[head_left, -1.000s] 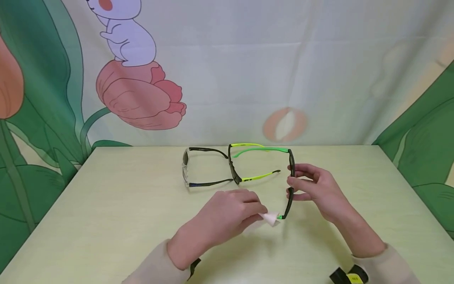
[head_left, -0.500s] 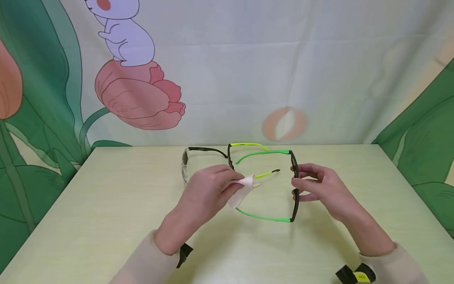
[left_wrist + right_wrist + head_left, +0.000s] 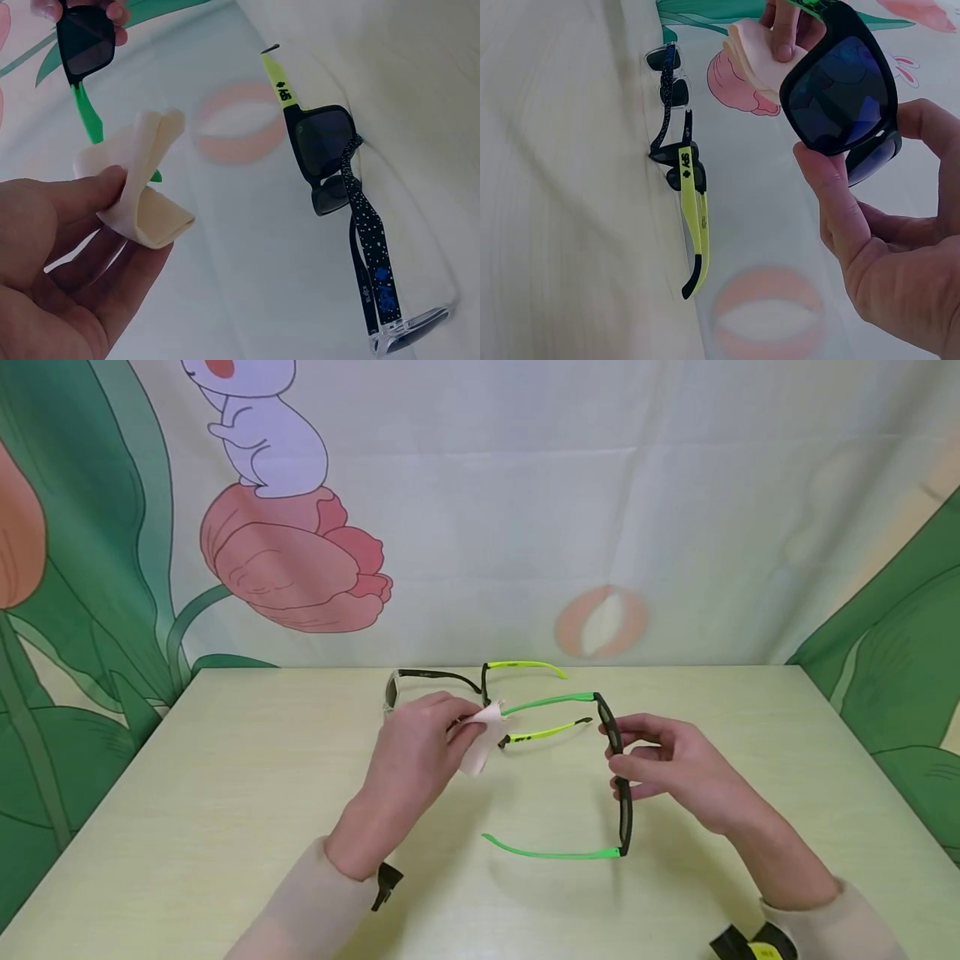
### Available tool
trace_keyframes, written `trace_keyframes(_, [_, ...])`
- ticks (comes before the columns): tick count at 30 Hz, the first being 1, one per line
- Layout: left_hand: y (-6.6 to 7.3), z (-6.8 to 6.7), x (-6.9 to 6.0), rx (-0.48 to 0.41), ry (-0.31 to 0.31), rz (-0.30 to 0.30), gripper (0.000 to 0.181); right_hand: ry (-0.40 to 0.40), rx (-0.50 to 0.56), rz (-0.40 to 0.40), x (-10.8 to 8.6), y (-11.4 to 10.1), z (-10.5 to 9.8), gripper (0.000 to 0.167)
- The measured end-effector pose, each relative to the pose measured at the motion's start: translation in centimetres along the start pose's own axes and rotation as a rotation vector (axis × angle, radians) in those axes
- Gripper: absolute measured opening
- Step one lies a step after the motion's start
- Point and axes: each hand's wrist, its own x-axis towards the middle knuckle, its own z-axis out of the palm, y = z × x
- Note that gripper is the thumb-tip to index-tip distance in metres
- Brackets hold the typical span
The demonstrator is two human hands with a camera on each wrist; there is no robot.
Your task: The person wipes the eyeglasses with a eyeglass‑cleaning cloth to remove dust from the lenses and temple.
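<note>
Compared with half a second ago, your left hand [image 3: 408, 752] has carried the cloth [image 3: 483, 735] from beside the near temple's tip to the tip of the far temple, leaving the near one bare along its length. The green-templed sunglasses [image 3: 626, 822] have tipped as well, their near end now lower in the head view, while the two other pairs lie where they were. Your cloth is pale pinkish, soft and folded over, with a bit of green poking past its fold in the left wrist view. The pair you hold has a black front, dark bluish lenses and slim, smooth, curved green temples. On the pale wood-grained table [image 3: 225, 818], the yellow-templed sunglasses [image 3: 543, 734] touch or nearly touch the clear-framed sunglasses [image 3: 371, 232], whose dark temple is speckled white. Your left thumb and fingers pinch the cloth around the temple tip, the wrist angled forward and inward. Your right hand [image 3: 678, 768] grips the black front near its middle between thumb and fingers, holding the pair up off the table between your two hands.
</note>
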Motion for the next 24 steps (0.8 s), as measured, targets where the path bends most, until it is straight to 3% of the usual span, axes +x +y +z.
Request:
trace_keyframes(7, [-0.2,0.2,0.1,-0.026,-0.046,-0.009,0.012,-0.032,0.001,-0.019,0.0,-0.4,0.6,0.046])
trace_keyframes(18, [0.0,0.3,0.3,0.022,0.006,0.084,0.016,-0.059,-0.032,-0.056,0.1,0.2,1.3,0.041])
trace_keyframes(24, [0.7,0.6,0.6,0.006,0.031,0.140,0.021,-0.057,-0.044,-0.044,0.3,0.3,2.1,0.040])
